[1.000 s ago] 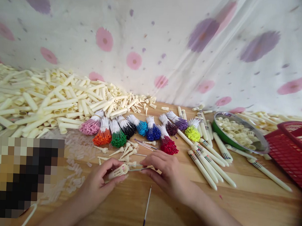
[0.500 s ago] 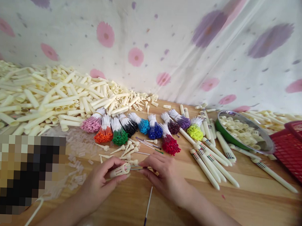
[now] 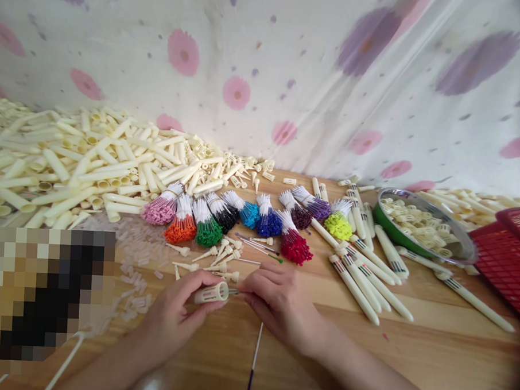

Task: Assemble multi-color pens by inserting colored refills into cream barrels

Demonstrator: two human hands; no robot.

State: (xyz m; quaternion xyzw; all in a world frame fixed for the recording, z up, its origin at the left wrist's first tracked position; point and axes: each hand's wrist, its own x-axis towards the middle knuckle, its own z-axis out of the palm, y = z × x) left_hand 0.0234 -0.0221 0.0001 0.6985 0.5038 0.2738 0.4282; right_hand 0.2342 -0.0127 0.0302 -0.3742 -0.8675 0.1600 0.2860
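Note:
Thumb and fingers of my left hand are closed round a short cream slotted pen sleeve, its round open end turned to the right. My right hand pinches a thin pen refill, whose tip reaches the sleeve's mouth; how far it goes inside I cannot tell. The rest of that refill is hidden by the fingers. Below my right hand a white refill with a dark purple end lies on the table. Cream pointed plungers and a few loose refills lie just beyond my hands.
Banded refill bundles in several colours, such as the red bundle, stand in a row. Cream pen barrels are heaped left, near clear plastic tubes. To the right are multicolour pens, a green bowl of sleeves and a red basket.
The sleeve has turned in my left hand, and its open end shows more. My right hand has come slightly closer, leaving less of the refill bare between the hands. The view has shifted slightly.

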